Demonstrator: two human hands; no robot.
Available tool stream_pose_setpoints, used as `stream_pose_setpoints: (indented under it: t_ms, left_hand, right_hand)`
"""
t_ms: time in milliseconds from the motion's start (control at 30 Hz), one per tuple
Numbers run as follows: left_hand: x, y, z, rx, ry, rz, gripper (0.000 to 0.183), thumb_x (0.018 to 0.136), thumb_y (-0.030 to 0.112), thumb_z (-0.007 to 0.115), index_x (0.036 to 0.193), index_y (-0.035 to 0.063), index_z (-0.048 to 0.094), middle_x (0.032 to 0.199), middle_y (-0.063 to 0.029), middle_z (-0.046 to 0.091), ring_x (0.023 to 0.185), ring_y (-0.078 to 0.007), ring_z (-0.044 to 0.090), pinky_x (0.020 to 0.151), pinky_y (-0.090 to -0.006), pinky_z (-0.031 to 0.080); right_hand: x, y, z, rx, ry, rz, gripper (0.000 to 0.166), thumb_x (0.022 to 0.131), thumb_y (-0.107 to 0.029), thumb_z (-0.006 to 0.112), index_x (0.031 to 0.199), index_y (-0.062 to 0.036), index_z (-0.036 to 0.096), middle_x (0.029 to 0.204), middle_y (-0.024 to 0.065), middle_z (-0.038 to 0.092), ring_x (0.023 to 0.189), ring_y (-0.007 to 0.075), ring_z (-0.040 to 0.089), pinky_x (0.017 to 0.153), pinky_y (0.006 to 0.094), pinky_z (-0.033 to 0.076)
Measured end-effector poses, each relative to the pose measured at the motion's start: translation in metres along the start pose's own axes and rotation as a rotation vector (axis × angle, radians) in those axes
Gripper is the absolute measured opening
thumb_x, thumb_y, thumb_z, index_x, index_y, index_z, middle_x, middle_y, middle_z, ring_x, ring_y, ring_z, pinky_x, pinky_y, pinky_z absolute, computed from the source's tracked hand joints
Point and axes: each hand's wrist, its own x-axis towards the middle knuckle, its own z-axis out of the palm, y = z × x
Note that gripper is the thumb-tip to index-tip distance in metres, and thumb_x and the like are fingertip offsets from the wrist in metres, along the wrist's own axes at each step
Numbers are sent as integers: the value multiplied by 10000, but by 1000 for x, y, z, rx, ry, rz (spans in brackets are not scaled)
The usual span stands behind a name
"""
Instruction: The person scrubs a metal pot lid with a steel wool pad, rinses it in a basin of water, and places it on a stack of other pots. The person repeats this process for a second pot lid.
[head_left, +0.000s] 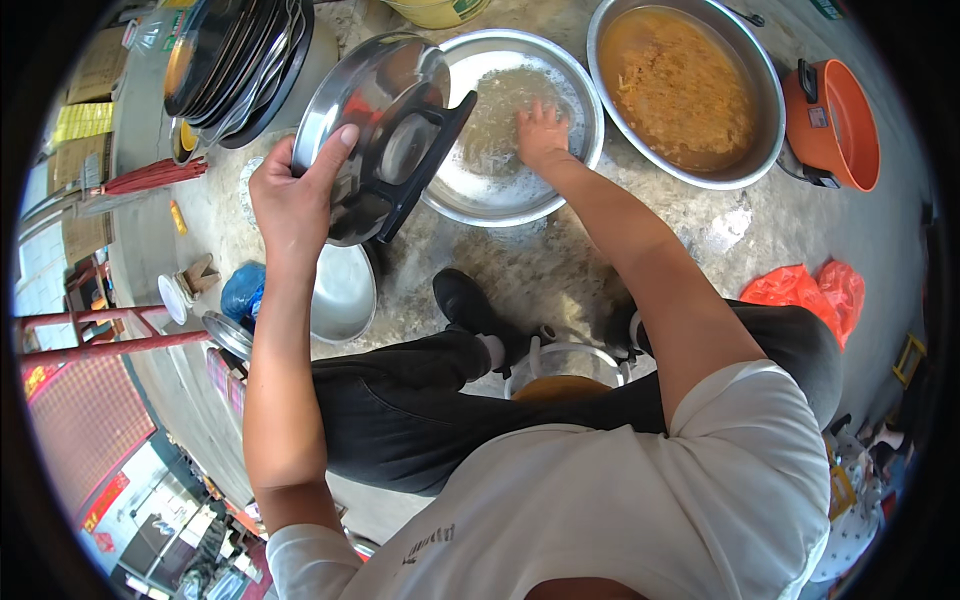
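Note:
A shiny metal pot lid (360, 75) with a black bridge-shaped handle (429, 169) is tilted up on the left. My left hand (294, 187) grips its rim, thumb over the handle side. My right hand (543, 136) reaches into a wide metal basin (499, 214) of cloudy, foamy water (491, 142). Its fingers are spread in the water, and I see nothing held in them. The lid overlaps the basin's left edge from above.
At the right are a metal basin (772, 142) of orange-brown liquid and an orange pot (870, 120). Stacked lids (232, 67) stand upper left. An oval metal pan (341, 296) lies below the held lid. Red plastic bags (806, 292) rest by my knee.

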Motion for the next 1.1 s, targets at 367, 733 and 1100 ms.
stream_pose_setpoints:
  t_ms: [367,733,1100]
  left_hand:
    - [3,-28,19,-316,-286,-92,236,982,188,833,1140,20,780,969,41,746,829,-22,605,759,-219,486]
    - [7,-41,51,-328,-375,-133,221,952,28,758,1168,41,716,951,54,708,805,-25,599,719,-228,478]
    - [20,-49,95,-291,-448,142,248,952,-6,710,1198,21,698,1082,21,713,1008,-42,633,865,-236,509]
  right_hand:
    - [42,43,22,736,-230,176,274,916,-256,712,979,1,778,1010,183,791,962,252,765,886,386,590]
    - [-7,-25,-176,1407,254,98,383,915,-357,741,978,20,715,854,128,721,823,259,704,798,401,545]
    - [-62,-89,-210,1152,675,-410,294,915,-231,815,800,-33,631,1327,172,691,1396,400,527,1093,471,461]
